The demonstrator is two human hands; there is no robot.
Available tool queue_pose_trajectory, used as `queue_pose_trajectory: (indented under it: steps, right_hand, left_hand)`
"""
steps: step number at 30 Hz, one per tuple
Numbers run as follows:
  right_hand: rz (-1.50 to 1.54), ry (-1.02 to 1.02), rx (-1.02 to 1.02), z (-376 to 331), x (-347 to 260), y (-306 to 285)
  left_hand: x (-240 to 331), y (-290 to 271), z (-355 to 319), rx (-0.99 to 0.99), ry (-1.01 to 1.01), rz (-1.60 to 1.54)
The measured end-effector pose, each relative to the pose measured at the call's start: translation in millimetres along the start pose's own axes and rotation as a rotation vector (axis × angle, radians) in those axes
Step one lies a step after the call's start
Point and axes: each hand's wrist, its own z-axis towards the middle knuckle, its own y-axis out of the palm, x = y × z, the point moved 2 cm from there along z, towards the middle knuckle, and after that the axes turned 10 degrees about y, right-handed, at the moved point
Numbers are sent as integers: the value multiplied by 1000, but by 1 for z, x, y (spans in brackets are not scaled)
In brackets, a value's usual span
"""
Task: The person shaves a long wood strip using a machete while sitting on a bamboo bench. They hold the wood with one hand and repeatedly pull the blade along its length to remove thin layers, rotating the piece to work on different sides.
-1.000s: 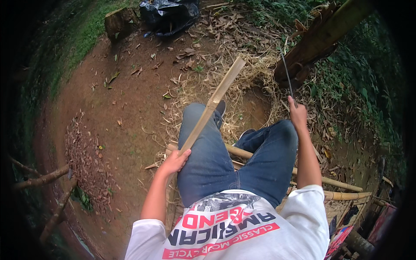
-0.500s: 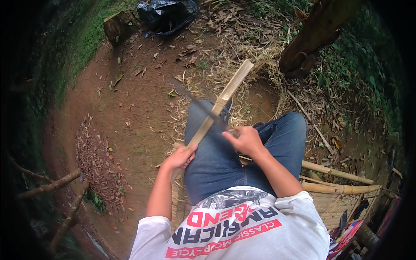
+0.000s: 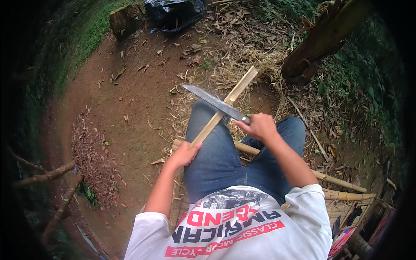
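A pale split bamboo strip (image 3: pixel 209 129) slants from my left side up and away across my left thigh. My left hand (image 3: pixel 187 154) is closed round its near end. In my right hand (image 3: pixel 260 128) is the handle of a large knife (image 3: pixel 211 99), its long blade pointing to the far left. The blade lies across the strip, just past my left knee, and hides a short piece of it. Whether the edge bites into the bamboo I cannot tell.
Curly pale shavings (image 3: pixel 242 69) litter the ground ahead. Beyond them stand a thick trunk (image 3: pixel 312 52), a tree stump (image 3: pixel 125 21) and a black plastic bag (image 3: pixel 174 15). Bamboo poles (image 3: pixel 346 195) lie at my right, branches (image 3: pixel 47 175) at my left.
My right hand and the knife have shifted right and slightly away along the strip; the blade, blurred before, is now sharp. The strip's far end sits a little lower in view.
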Motion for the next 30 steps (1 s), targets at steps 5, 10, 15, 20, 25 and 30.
queue_pose_trajectory:
  steps: [5,10,15,20,25,30]
  right_hand:
    - [1,-115,-117,-15,-42,7]
    - [-100,-4,-29,21,19,4]
    - [138,6,60,-3,-19,15]
    - [-22,-134,-76,-1,-29,16]
    - [-49,69,-41,19,28,13]
    - [108,-85,-58,-13,-45,23]
  left_hand:
    - [-20,4,0,55,142,-31]
    - [-7,-5,-11,19,42,-5]
    - [5,4,-1,3,3,4]
    - [-19,-1,-6,0,36,-53]
    - [5,-2,-3,-16,17,45]
    - [7,7,4,-58,-17,19]
